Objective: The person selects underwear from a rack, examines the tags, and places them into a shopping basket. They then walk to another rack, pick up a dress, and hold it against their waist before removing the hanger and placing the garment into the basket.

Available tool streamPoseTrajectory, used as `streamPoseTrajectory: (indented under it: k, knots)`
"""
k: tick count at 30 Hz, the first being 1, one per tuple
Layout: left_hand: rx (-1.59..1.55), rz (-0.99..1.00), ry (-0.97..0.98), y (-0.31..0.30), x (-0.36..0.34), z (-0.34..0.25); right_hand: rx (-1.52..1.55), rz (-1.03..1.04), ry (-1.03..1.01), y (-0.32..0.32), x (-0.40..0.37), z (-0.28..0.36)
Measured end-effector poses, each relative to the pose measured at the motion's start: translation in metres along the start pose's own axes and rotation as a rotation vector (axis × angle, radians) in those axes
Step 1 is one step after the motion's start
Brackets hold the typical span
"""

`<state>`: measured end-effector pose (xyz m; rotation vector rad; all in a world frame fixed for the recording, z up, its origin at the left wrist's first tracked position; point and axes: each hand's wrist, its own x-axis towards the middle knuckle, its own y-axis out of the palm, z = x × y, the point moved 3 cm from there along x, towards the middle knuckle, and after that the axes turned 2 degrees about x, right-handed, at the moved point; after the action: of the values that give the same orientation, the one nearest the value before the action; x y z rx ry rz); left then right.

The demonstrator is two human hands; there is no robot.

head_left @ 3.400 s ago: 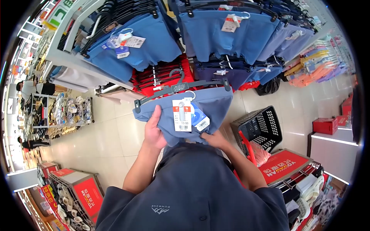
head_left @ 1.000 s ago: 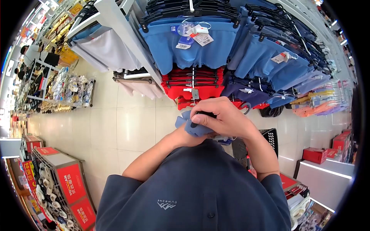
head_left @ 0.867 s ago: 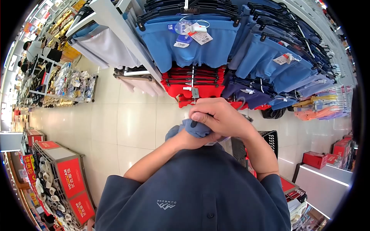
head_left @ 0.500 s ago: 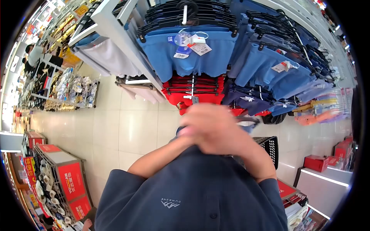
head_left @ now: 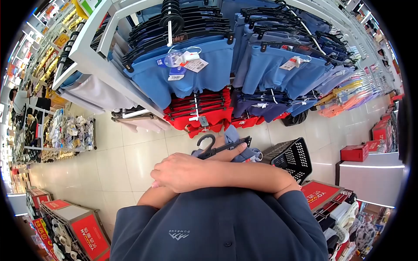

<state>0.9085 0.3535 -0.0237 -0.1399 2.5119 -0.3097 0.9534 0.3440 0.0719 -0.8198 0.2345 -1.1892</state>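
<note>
A shop aisle with a pale tiled floor [head_left: 143,161] runs beneath a white rack [head_left: 93,56] crowded with clothes. Blue shorts [head_left: 204,80] hang along its upper row, a price tag [head_left: 196,65] looped at their waistband; below are red clothes [head_left: 213,115], with pink clothes [head_left: 146,124] further left and orange clothes [head_left: 342,108] well to the right.

The person's forearms cross in front of a dark shirt [head_left: 261,222], the right over the left. The left hand [head_left: 230,153] reaches out beyond the right forearm and pinches a black hanger [head_left: 226,146], its thumb near the clip end and the hook curving up at the other. Grey-blue shorts [head_left: 248,155] are bunched about the hanger and that hand, above the floor. The right hand [head_left: 176,172] lies over the left forearm with bent fingers; whether it grips anything, I cannot tell.

A black basket [head_left: 301,158] stands on the floor just right of the shorts. Farther right, a red box [head_left: 355,153] sits on a white table [head_left: 370,176].
</note>
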Motion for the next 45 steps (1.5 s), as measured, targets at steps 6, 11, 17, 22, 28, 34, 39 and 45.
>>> streamPoseTrajectory:
  k: [6,11,17,22,28,34,39,45]
  knots:
    - [-0.166,0.261,0.214,0.020,0.008,0.015,-0.023,0.052,0.076,0.020,0.007,-0.005]
    - [-0.514,0.353,0.145,0.001,0.002,0.006,-0.240,-0.259,0.024,-0.031,-0.026,0.008]
    - [-0.341,0.081,0.194,-0.034,-0.015,0.006,-0.352,-0.734,0.366,-0.123,-0.122,-0.025]
    - [-0.394,0.101,0.232,-0.044,-0.016,0.008,0.158,-0.493,0.494,-0.093,-0.133,-0.063]
    - [-0.481,0.158,0.220,-0.050,-0.021,0.005,0.143,-0.559,0.450,-0.076,-0.118,-0.068]
    - [-0.301,0.008,0.448,-0.047,-0.015,0.031,-0.103,-0.857,0.412,-0.120,-0.138,-0.078]
    - [-0.605,0.053,0.359,-0.073,-0.031,0.023,-0.089,-1.125,0.365,-0.170,-0.145,-0.076]
    - [-0.603,-0.007,0.388,-0.087,-0.043,0.024,-0.261,-0.993,0.313,-0.204,-0.093,-0.089]
